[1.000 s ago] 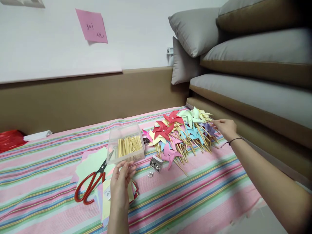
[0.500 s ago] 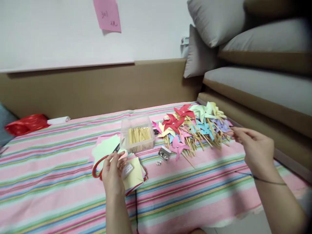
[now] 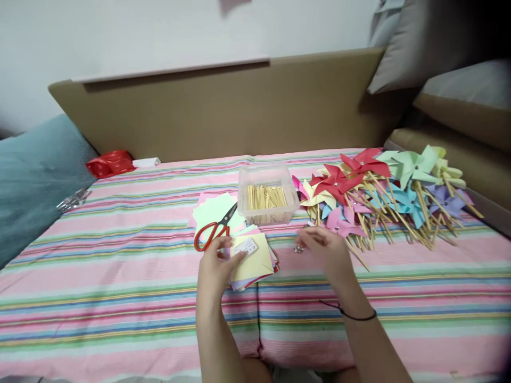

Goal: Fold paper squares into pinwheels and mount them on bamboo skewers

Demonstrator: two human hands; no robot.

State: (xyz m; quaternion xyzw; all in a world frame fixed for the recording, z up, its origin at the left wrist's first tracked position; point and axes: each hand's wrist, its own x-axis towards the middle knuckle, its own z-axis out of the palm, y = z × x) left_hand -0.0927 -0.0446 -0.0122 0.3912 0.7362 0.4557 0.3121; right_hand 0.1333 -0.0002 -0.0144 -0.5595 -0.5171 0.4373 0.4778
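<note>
The left hand (image 3: 217, 266) is at the left edge of the paper stack (image 3: 255, 266), thumb over the near side of the white card (image 3: 245, 247) and fingers curled beside the red handles of the scissors (image 3: 214, 232). A gap shows between thumb and fingers, so it seems to steady the stack rather than grip it. The stack lies near the centre of the striped cloth (image 3: 139, 298), probably to be within easy reach of both hands.

The scissors lie on the pale sheets (image 3: 211, 210), handles toward the near left, which would suit a quick pick-up. The clear tub (image 3: 293, 199), on the far side, likely keeps the sticks (image 3: 265, 197) from rolling about. The pinwheels (image 3: 337, 183) are heaped at the right, perhaps to leave working room.

The right hand (image 3: 325, 252) hovers palm down by the small pins (image 3: 297, 249), its forearm coming from the near right. Its fingers are bent and narrow; whether they pinch anything cannot be told. The left forearm rises almost straight from the near edge, the wrist bent inward.
</note>
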